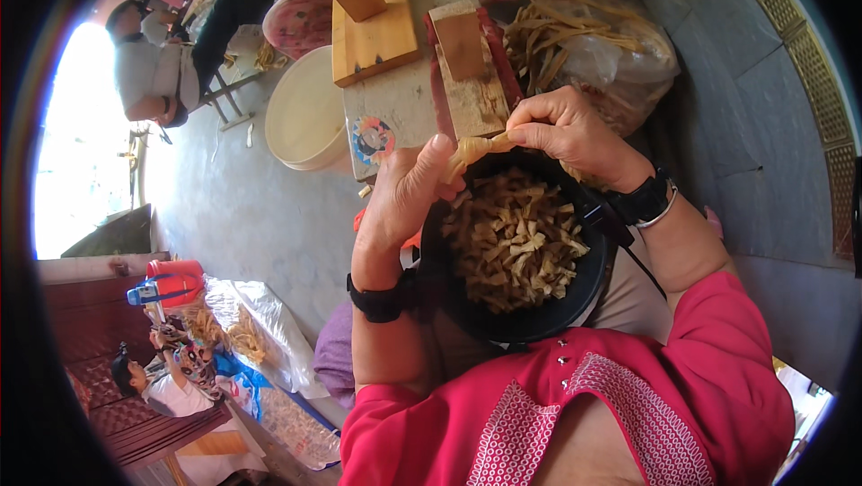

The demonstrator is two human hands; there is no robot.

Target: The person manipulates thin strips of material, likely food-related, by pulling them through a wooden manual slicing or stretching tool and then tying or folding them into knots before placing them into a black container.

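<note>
Both my hands grip a tan, fibrous strip [478, 148], stretched between them and bunched in its middle. My left hand [406, 185] closes on one end with its thumb along the top. With thumb and bent fingers my right hand [575, 137] pinches the other end, and some strip shows below its palm. Under the strip, in my lap, rests a dark round tub [442, 293] filled with short, cut tan pieces [521, 243]. Just beyond my hands stands a wooden block [485, 95] with a small upright board on it.
A worn board [413, 113] holds a second wooden block [377, 28] at the far side. A white bucket [310, 109] stands left of it. Far right lies a clear plastic bag [628, 46] of long strips. Two people [166, 73] sit at the left, near a red bucket [175, 279].
</note>
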